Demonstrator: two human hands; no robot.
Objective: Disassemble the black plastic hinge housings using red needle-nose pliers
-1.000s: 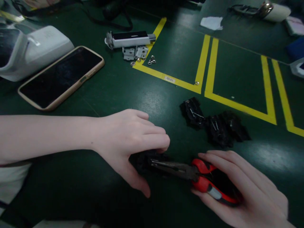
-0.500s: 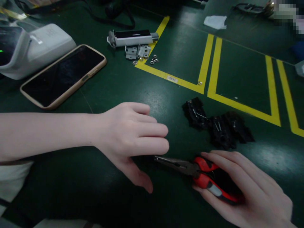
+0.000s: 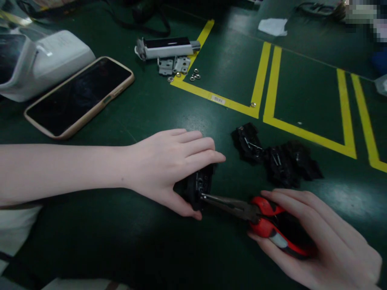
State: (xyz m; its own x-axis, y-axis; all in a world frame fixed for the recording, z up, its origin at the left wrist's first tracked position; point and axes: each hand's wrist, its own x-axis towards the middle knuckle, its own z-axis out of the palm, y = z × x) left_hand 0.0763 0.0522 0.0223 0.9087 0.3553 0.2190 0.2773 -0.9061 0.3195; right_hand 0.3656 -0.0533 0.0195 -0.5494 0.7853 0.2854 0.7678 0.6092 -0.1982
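My left hand [image 3: 178,165] is closed round a black plastic part [image 3: 199,183] on the green table, thumb on its near side and fingers over its far side. Part of it is hidden under the palm. In my right hand [image 3: 326,237] are needle-nose pliers [image 3: 238,207] with red and black handles. The tips of their jaws meet the black part at a small shiny metal spot. Further right, several similar black parts [image 3: 279,163] with thin metal pins lie close together.
A phone [image 3: 81,94] in a tan case lies left, beside a white device [image 3: 60,52]. Behind stand a white-and-black latch-like piece [image 3: 169,47], metal brackets [image 3: 173,65] and several small rings [image 3: 195,75]. Yellow tape [image 3: 308,133] marks boxes; a white scrap [image 3: 273,27] lies at the back.
My left hand has drawn its thumb in and now grips the black part, which shows between thumb and fingers. The pliers have shifted slightly right, their tips now at that part.
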